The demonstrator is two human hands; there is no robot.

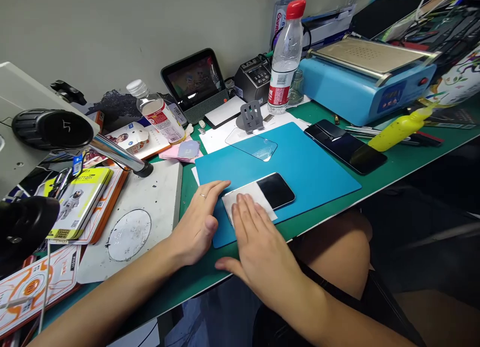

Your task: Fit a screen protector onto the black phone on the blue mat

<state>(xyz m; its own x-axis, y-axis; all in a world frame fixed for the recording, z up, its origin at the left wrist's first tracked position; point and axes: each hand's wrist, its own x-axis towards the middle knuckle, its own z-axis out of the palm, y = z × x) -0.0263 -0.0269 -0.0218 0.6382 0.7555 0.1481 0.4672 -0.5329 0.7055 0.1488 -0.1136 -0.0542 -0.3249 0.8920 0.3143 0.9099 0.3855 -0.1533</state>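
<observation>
A smartphone (279, 189) with a dark screen lies face up on the blue mat (315, 172). A white wipe (267, 205) covers its left part. Flat on that wipe, my right hand (258, 247) presses with outstretched fingers, its thumb apart. My left hand (198, 222) is at the phone's left end, fingers extended and thumb raised, holding nothing; whether its fingertips touch the phone's edge I cannot tell. Behind the phone, a clear glass screen protector (257, 146) rests partly on the mat and partly on white paper.
A larger black phone (345, 146) lies at the mat's right edge. Beyond it stand a yellow squeeze bottle (399, 129) and a blue heating plate machine (360, 82). Water bottles (283, 62) and a small display (195, 82) stand behind. A microscope stand (123, 154) and battery boxes (80, 202) occupy the left.
</observation>
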